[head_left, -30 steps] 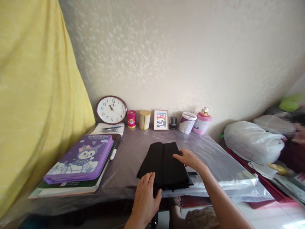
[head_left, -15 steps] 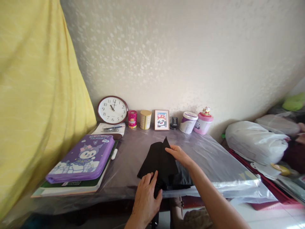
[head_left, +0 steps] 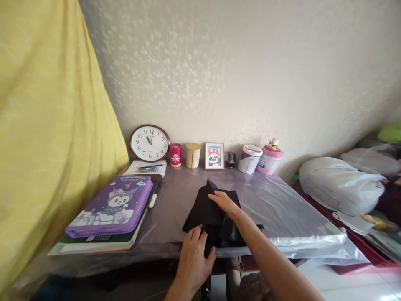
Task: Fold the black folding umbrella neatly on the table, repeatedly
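A folded black garment (head_left: 209,213) lies on the plastic-covered table (head_left: 282,209), near its front edge. My left hand (head_left: 194,260) rests on the garment's near left corner, fingers close together and pressing it down. My right hand (head_left: 224,202) reaches across the cloth and pinches its far edge, lifting a pointed flap toward the left. The right part of the garment lies flat under my right forearm.
A purple cartoon case (head_left: 111,207) on books lies at the left. Along the wall stand a clock (head_left: 149,143), a red tin (head_left: 175,155), a gold tin (head_left: 193,155), a framed picture (head_left: 214,156), and two tubs (head_left: 249,159). Yellow curtain (head_left: 46,146) left; white bag (head_left: 340,184) right.
My right hand has taken the garment's right far edge and pulled it up and leftward over the cloth, raising a pointed flap. My left hand has stayed on the near corner.
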The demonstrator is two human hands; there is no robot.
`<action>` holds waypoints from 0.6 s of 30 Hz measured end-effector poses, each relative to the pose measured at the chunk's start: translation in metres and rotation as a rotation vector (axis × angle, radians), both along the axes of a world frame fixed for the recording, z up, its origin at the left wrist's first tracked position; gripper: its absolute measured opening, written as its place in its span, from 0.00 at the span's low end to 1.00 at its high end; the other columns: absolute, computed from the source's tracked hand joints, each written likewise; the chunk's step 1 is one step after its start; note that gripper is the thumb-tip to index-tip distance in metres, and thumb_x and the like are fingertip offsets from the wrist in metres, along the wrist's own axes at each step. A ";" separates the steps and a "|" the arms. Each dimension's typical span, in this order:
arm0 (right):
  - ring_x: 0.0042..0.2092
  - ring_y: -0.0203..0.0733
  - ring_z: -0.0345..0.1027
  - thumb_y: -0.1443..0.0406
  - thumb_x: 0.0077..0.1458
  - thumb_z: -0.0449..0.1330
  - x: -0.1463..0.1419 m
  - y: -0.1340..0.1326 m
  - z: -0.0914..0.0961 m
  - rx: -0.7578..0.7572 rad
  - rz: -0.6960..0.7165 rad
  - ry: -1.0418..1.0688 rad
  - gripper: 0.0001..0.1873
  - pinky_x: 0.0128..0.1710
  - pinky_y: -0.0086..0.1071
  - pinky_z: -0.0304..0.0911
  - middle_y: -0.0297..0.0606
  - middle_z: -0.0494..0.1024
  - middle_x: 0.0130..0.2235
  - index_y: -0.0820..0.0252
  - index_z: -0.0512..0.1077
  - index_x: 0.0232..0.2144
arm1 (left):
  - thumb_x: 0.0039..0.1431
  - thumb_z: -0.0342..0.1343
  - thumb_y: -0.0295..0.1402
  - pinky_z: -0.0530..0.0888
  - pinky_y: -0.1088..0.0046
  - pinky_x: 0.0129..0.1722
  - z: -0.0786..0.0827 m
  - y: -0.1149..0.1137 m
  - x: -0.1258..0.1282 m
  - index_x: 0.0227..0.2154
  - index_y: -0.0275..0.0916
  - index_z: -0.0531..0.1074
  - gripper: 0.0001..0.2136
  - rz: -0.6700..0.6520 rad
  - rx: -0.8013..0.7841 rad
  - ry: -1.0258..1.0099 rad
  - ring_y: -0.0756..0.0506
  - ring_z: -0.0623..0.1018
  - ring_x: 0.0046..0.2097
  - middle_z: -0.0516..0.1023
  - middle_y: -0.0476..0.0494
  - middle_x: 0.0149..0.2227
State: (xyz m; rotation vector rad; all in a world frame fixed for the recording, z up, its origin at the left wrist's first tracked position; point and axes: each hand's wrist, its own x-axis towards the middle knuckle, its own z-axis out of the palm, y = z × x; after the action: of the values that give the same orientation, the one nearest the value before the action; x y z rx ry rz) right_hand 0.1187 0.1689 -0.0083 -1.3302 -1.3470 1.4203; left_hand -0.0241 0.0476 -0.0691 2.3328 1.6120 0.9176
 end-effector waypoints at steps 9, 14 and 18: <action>0.27 0.31 0.64 0.59 0.50 0.57 -0.005 -0.002 0.001 0.077 0.050 -0.103 0.11 0.27 0.24 0.58 0.31 0.71 0.25 0.62 0.67 0.26 | 0.54 0.50 0.34 0.68 0.59 0.50 -0.004 0.000 0.000 0.40 0.35 0.70 0.13 0.021 0.038 -0.004 0.39 0.69 0.49 0.71 0.38 0.44; 0.25 0.31 0.58 0.58 0.49 0.56 -0.008 0.003 -0.003 0.185 0.060 -0.236 0.13 0.26 0.25 0.56 0.27 0.63 0.21 0.60 0.62 0.21 | 0.54 0.50 0.35 0.69 0.59 0.49 -0.008 0.001 -0.001 0.40 0.35 0.70 0.13 0.043 0.068 0.006 0.39 0.71 0.48 0.73 0.37 0.43; 0.23 0.29 0.52 0.60 0.50 0.54 -0.010 0.009 -0.008 0.270 0.073 -0.381 0.15 0.24 0.24 0.53 0.25 0.56 0.19 0.59 0.56 0.19 | 0.54 0.50 0.36 0.69 0.59 0.49 -0.011 0.001 -0.001 0.43 0.34 0.68 0.15 0.051 0.070 0.026 0.38 0.71 0.48 0.73 0.36 0.44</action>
State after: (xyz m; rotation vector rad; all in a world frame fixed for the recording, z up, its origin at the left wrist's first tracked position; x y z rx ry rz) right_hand 0.1085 0.1778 -0.0167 -1.4251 -1.7808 1.0136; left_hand -0.0250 0.0490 -0.0797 2.3691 1.6835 0.9733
